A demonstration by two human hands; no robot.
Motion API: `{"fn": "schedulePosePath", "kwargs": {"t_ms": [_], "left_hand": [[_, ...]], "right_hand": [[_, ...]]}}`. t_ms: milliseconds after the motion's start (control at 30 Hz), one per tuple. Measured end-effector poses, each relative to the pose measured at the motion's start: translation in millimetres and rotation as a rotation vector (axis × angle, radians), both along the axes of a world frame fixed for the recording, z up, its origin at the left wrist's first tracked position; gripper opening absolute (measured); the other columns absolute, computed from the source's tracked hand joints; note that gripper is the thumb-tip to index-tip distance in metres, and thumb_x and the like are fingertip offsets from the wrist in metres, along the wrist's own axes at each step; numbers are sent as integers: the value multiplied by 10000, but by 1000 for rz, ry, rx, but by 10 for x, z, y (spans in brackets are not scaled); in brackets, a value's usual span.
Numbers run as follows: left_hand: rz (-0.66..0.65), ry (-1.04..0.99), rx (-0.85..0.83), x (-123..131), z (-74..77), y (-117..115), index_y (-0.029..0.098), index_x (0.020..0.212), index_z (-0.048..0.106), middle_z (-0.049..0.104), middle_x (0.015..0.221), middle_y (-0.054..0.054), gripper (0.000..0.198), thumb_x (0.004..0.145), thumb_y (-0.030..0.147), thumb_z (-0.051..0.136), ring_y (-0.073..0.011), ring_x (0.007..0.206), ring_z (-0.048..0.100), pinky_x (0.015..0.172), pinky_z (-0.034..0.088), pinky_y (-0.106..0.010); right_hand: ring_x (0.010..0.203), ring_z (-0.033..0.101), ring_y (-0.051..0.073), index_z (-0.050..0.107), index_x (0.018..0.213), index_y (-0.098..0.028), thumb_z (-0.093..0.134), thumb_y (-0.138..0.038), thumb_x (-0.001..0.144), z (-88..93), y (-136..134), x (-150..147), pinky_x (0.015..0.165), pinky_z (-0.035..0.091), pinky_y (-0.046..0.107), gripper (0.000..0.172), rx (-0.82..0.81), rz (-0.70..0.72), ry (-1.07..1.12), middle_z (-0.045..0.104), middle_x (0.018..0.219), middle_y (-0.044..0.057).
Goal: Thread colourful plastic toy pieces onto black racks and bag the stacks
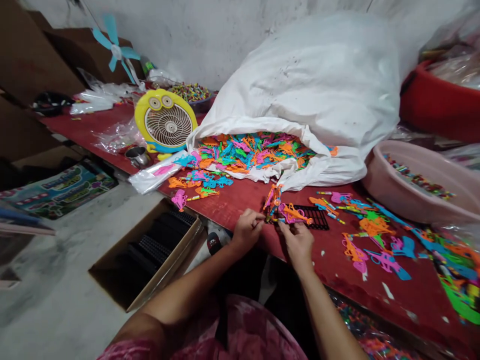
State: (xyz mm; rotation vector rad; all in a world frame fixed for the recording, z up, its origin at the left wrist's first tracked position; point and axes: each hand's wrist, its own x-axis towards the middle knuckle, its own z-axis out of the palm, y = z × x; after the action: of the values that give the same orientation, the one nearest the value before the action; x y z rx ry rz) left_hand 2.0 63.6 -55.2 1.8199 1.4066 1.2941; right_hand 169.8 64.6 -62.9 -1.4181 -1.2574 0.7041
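On the red tabletop [225,205], a black plastic grid [319,220] lies at the front edge, with orange and pink plastic toy pieces [294,214] over it. More toy pieces [273,200] in orange, pink and blue stand up at its left end. My left hand [247,231] is beside that end, thumb and fingers pinched together; what they hold is hidden. My right hand [299,244] reaches to the grid's near edge, its fingers curled by a small blue and yellow bit. Whatever it grips cannot be made out.
A big white sack [300,95] spills colourful toy pieces [255,150] behind the grid. Left stand a yellow fan [168,120] and a metal cup [137,157]. Right are a pink basin [431,195] and loose toys [377,225]. A cardboard box [168,280] of black grids sits below.
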Motion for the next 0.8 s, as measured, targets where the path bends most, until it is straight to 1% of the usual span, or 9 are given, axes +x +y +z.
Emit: {"fn": "schedulePosePath", "kwargs": {"t_ms": [67, 133, 233, 267, 333, 433, 567, 733, 800], "left_hand": [[30, -44, 16, -16, 43, -10, 181, 921, 672, 583, 761, -3, 139, 852, 111, 573, -138, 720, 541, 689, 443, -251], [93, -83, 66, -27, 116, -1, 184, 955, 662, 613, 850, -24, 157, 868, 122, 546, -140, 768, 563, 710, 462, -253], [171, -93, 210, -38, 285, 72, 182, 1044, 650, 630, 997, -67, 207, 884, 144, 524, -172, 934, 588, 834, 490, -297], [164, -74, 254, -43, 351, 110, 184, 1093, 644, 632, 1056, -80, 242, 887, 151, 521, -189, 1008, 581, 896, 482, -324], [93, -16, 302, -53, 476, 195, 190, 1201, 617, 619, 1187, -97, 323, 896, 162, 513, -214, 1137, 549, 999, 440, -372], [-51, 65, 288, -59, 599, 314, 210, 1289, 585, 567, 1337, -98, 381, 919, 189, 497, -227, 1241, 503, 1065, 388, -398], [-154, 88, 221, -41, 605, 404, 235, 1287, 599, 546, 1379, -89, 372, 933, 222, 485, -227, 1260, 503, 1067, 387, -403], [-197, 25, 177, -22, 526, 427, 201, 1276, 610, 569, 1330, -111, 364, 939, 226, 472, -222, 1242, 524, 1043, 421, -382], [-205, 1, 178, -20, 509, 428, 194, 1277, 609, 583, 1301, -112, 364, 943, 227, 468, -219, 1220, 538, 1040, 431, -377]], "right_hand": [[742, 644, 205, 706, 904, -178, 665, -488, 796, -23, -17, 8, 709, 528, 350, 331, 88, -4, -107, 714, 790, 58], [790, 647, 210, 707, 947, -187, 646, -448, 831, -3, -38, 8, 752, 523, 360, 292, 159, 5, -221, 716, 854, 65], [845, 648, 203, 699, 961, -190, 629, -380, 869, 80, -66, -8, 785, 515, 344, 222, 250, 50, -369, 703, 917, 72], [863, 647, 200, 693, 970, -192, 619, -360, 883, 110, -72, -16, 790, 513, 335, 204, 277, 74, -403, 697, 935, 74], [895, 644, 195, 681, 1000, -198, 600, -325, 903, 154, -78, -30, 801, 511, 326, 180, 324, 115, -447, 688, 969, 76], [880, 642, 188, 667, 1029, -202, 601, -288, 907, 171, -68, -42, 799, 510, 321, 163, 370, 133, -468, 679, 961, 68], [848, 646, 184, 667, 1023, -206, 614, -270, 898, 145, -44, -34, 777, 515, 320, 150, 390, 124, -458, 681, 933, 57], [842, 663, 187, 686, 1010, -208, 635, -264, 883, 135, -32, -24, 788, 530, 324, 147, 415, 137, -446, 701, 935, 57], [847, 673, 192, 693, 1017, -205, 645, -267, 877, 141, -32, -24, 793, 537, 327, 160, 417, 117, -429, 710, 941, 60]]}}
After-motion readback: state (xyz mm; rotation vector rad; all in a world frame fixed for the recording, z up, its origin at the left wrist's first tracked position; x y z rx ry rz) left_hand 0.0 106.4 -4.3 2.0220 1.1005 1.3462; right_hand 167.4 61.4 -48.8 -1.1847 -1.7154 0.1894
